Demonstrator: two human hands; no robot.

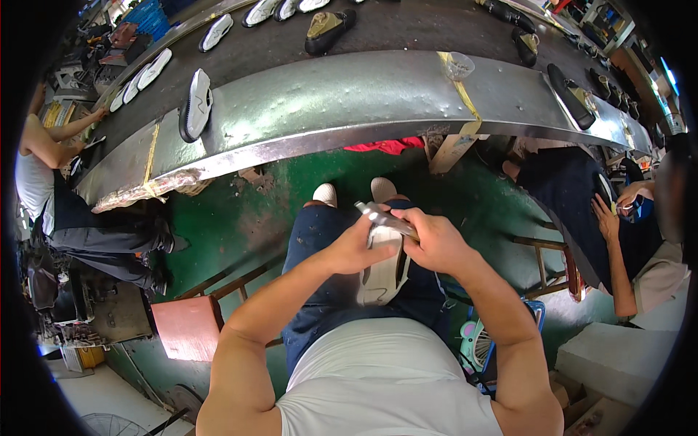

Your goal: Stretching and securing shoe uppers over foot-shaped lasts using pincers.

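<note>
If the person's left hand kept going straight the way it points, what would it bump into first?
Most likely the shiny metal-looking tool right by the fingertips of the left hand, then the right hand; exact depth is unclear.

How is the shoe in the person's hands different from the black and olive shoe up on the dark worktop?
Colour: the held shoe looks mostly white from here; the worktop shoe is black and olive.
Pose: the held shoe shows its pale sole; the worktop shoe shows its upper.
Place: the held shoe is at the left hand and right hand; no hand touches the worktop shoe.
Both have some black.
</note>
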